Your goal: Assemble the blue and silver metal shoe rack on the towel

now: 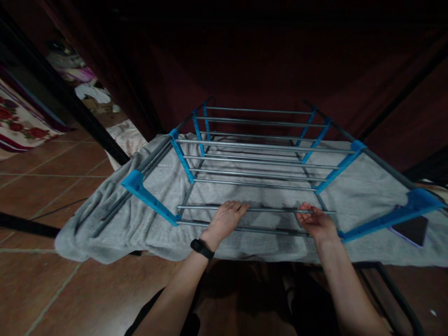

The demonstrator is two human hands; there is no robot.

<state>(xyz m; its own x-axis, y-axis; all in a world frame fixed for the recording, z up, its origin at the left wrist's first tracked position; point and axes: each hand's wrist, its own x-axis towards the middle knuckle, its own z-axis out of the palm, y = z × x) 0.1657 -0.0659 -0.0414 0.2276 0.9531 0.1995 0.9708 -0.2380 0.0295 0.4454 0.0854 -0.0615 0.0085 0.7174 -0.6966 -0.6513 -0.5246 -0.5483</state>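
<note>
A metal rack (261, 161) with grey rods and blue plastic brackets stands in front of me, over a grey towel (140, 219) spread on a lower surface. My left hand (226, 219), with a black band on its wrist, lies flat with fingers stretched over the second-nearest rod (273, 210). My right hand (315, 220) has its fingers curled around the same rod further right.
A dark phone (411, 230) lies on the towel at the right. Brown floor tiles (52, 186) extend to the left, with a floral cloth (17, 121) and scattered items beyond. A dark red curtain (262, 60) hangs behind the rack. A dark frame (395, 289) runs low right.
</note>
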